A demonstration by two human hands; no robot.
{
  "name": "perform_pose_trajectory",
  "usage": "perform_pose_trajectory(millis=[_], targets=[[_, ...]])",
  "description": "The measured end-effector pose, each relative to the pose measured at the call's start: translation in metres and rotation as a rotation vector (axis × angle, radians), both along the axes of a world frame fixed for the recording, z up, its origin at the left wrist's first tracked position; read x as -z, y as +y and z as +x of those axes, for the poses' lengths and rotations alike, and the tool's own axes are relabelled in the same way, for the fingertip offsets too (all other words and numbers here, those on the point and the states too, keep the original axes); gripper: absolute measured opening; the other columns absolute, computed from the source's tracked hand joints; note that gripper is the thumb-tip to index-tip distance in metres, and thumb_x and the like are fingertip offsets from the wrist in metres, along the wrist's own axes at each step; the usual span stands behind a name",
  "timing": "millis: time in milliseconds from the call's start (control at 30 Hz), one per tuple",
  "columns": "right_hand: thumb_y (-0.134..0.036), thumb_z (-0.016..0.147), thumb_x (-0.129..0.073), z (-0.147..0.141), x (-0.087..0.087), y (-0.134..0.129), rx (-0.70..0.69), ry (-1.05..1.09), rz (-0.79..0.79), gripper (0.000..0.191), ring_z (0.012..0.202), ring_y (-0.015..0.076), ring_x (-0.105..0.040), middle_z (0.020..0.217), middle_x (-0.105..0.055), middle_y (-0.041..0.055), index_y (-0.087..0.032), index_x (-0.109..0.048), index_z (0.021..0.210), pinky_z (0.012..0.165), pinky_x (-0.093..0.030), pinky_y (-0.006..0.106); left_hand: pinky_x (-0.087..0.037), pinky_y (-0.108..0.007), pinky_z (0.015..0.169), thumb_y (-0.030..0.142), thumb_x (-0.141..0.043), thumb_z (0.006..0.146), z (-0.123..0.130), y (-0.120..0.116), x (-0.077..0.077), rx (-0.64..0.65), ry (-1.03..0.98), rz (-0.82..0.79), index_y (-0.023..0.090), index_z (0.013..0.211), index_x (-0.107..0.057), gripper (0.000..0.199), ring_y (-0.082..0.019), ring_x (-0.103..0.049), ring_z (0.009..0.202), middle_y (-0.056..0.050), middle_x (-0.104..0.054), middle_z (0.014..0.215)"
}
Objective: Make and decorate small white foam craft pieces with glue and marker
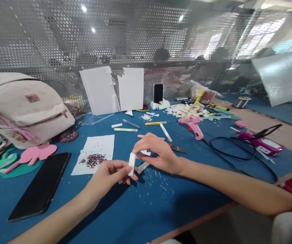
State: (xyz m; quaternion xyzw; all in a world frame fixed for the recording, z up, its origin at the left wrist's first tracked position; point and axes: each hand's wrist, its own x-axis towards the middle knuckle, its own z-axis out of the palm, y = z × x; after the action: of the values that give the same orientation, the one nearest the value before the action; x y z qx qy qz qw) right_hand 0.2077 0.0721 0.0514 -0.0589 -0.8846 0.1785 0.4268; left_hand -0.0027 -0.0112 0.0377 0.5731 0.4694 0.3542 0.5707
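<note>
A small white block (132, 164) stands upright between my two hands, over the blue table (158, 210). My left hand (112, 172) pinches its lower part between thumb and fingers. At the block's top end are the thumb and fingertips of my right hand (158, 154), closed around its upper edge. White strips lie beneath my right hand, and a dark-bladed cutter (177, 149) sits just beyond it. Left of the block, a white paper (110, 144) bears a heap of small coloured bits (93, 160).
A black tablet (40, 186), pink cutout (40, 152) and backpack (26, 105) are at left. Markers (125, 129) lie ahead. To the right are a pink glue gun (193, 126), its black cable (227, 162) and a purple power strip (263, 142). A phone (158, 93) stands behind.
</note>
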Motion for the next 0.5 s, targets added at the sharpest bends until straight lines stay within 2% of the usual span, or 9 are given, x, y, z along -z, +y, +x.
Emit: perform_pose_trajectory(millis=[100, 200, 300, 500], targets=[[-0.019, 0.1, -0.056, 0.0024, -0.0008, 0.0015, 0.035, -0.049, 0.15, 0.014, 0.091, 0.0173, -0.063, 0.099, -0.072, 0.0029, -0.024, -0.061, 0.112, 0.096, -0.047, 0.038, -0.048, -0.028, 0.066, 0.052, -0.066, 0.089, -0.0015, 0.0, 0.0024, 0.003, 0.005, 0.005, 0.017, 0.091, -0.074, 0.035, -0.015, -0.062, 0.065, -0.004, -0.074, 0.078], [-0.022, 0.101, -0.054, 0.004, -0.0026, 0.0036, 0.066, -0.101, 0.233, 0.014, 0.089, 0.0182, -0.06, 0.098, -0.073, 0.0015, -0.024, -0.061, 0.114, 0.094, -0.048, 0.036, -0.05, -0.029, 0.067, 0.051, -0.064, 0.092, -0.0028, 0.0008, 0.0034, 0.009, 0.02, 0.017, 0.015, 0.092, -0.071, 0.036, -0.014, -0.063, 0.065, -0.002, -0.071, 0.077], [-0.018, 0.103, -0.047, 0.0047, -0.0041, 0.0056, 0.051, -0.188, 0.316, 0.019, 0.094, 0.0177, -0.059, 0.104, -0.073, 0.002, -0.022, -0.057, 0.12, 0.097, -0.045, 0.035, -0.051, -0.03, 0.068, 0.05, -0.062, 0.095, -0.0038, 0.0019, 0.0034, 0.017, 0.041, 0.027, 0.015, 0.093, -0.068, 0.036, -0.014, -0.063, 0.065, -0.001, -0.069, 0.077], [-0.014, 0.106, -0.036, 0.0032, -0.0011, 0.0071, 0.082, -0.33, 0.399, 0.026, 0.096, 0.0167, -0.06, 0.104, -0.072, 0.0039, -0.022, -0.057, 0.12, 0.098, -0.041, 0.035, -0.054, -0.03, 0.067, 0.046, -0.058, 0.099, -0.0058, 0.0049, 0.0051, 0.047, 0.098, 0.045, 0.014, 0.091, -0.066, 0.034, -0.013, -0.063, 0.066, 0.0, -0.067, 0.079]])
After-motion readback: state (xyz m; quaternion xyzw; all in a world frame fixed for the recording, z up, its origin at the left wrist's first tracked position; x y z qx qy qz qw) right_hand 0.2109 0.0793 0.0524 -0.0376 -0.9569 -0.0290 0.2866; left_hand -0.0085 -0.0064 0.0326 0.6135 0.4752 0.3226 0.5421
